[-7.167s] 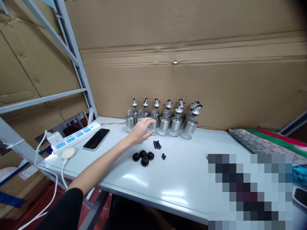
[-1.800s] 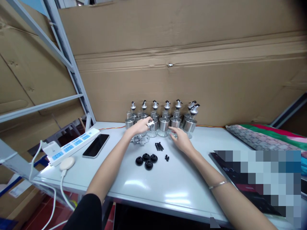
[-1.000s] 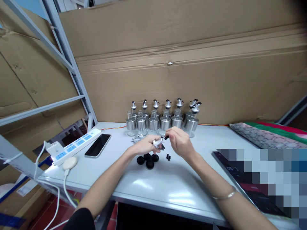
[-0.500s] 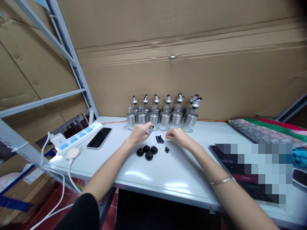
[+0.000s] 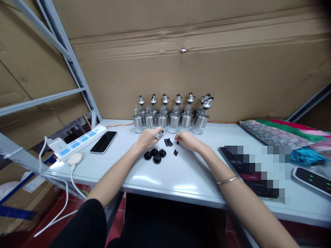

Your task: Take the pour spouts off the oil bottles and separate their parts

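My left hand [image 5: 149, 137] is closed round a small silver spout piece [image 5: 160, 135], its black end showing past the fingers. To its right, my right hand [image 5: 186, 140] is closed, with a tiny dark part [image 5: 177, 142] at its fingertips. Between the hands lie several slim black levers [image 5: 168, 142]. Small black plugs [image 5: 176, 152] sit just below them. Several round black stoppers [image 5: 157, 158] are grouped below my left hand. Glass bottles with metal sleeves [image 5: 162, 120] stand behind the hands; the back row carries silver pourers [image 5: 178, 99] with black levers.
On the left of the table [image 5: 165, 186] are a phone [image 5: 103, 142], a white power strip [image 5: 80, 143] and a round white charger [image 5: 75, 158]. At the right lie a partly pixelated tablet [image 5: 245, 168], a second device [image 5: 312, 179] and a patterned bag [image 5: 266, 136]. Cardboard [image 5: 155, 75] rises behind.
The view has shifted, so the table things appear higher and slightly left. A tiny dark part now shows at my right fingertips. My left hand still holds the spout piece.
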The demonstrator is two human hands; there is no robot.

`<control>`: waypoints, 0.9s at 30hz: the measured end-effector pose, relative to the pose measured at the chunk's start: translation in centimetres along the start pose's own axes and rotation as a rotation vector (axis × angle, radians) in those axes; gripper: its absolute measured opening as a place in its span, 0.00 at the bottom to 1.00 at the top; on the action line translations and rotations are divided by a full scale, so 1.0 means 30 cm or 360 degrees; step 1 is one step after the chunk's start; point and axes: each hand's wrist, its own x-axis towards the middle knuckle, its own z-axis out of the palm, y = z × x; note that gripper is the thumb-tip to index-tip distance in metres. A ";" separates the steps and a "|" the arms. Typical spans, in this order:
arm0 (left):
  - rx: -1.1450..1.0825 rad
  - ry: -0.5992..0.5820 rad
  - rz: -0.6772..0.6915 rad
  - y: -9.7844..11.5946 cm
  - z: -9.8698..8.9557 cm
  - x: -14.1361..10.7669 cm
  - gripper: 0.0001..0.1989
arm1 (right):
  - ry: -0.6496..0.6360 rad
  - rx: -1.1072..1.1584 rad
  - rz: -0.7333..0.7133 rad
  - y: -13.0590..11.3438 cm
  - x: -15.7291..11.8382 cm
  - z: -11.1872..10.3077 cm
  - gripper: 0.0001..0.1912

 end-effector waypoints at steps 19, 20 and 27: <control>0.0136 0.0090 0.0077 -0.034 0.009 0.007 0.09 | -0.0100 0.0047 -0.0259 -0.050 0.002 0.008 0.28; 0.0148 0.0084 0.0071 -0.035 0.010 0.007 0.09 | -0.0104 0.0027 -0.0264 -0.051 0.002 0.008 0.27; 0.0188 0.0113 0.0083 -0.048 0.021 0.008 0.07 | -0.0111 0.0005 -0.0304 -0.037 0.008 0.012 0.24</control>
